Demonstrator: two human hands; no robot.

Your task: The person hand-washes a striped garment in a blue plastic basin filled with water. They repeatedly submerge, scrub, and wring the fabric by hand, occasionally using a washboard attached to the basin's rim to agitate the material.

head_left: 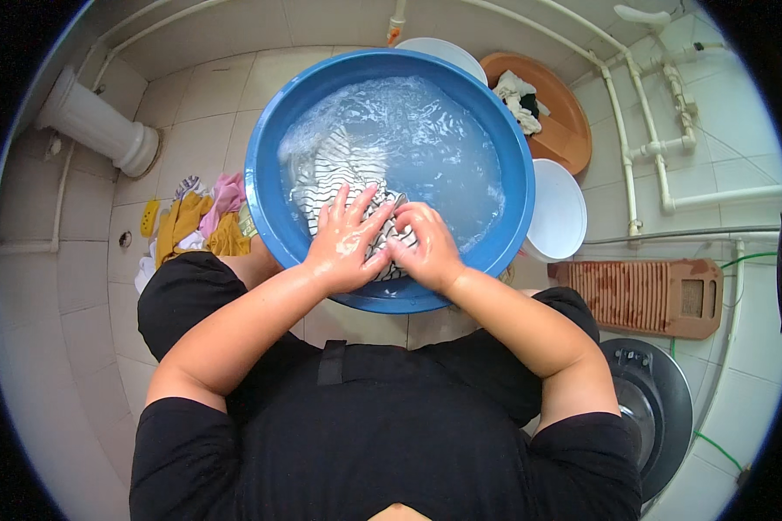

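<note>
A large blue basin (259, 156) holds cloudy, sudsy water in front of me. In it lies a white cloth with black stripes (343, 165), partly under water and bunched up toward the near rim. My left hand (347, 243) rests on the cloth with its wet fingers spread. Beside it, my right hand (427, 247) has its fingers curled and pinched on a fold of the same cloth. The two thumbs are close together at the near side of the basin. What kind of garment the cloth is cannot be made out.
Yellow and pink clothes (204, 213) lie in a heap at the left. At the right stand a white basin (558, 213), a brown tub (573, 139) with clothes, a brown washboard (639, 297) and a dark round basin (660, 408). White pipes (621, 156) run along the wall.
</note>
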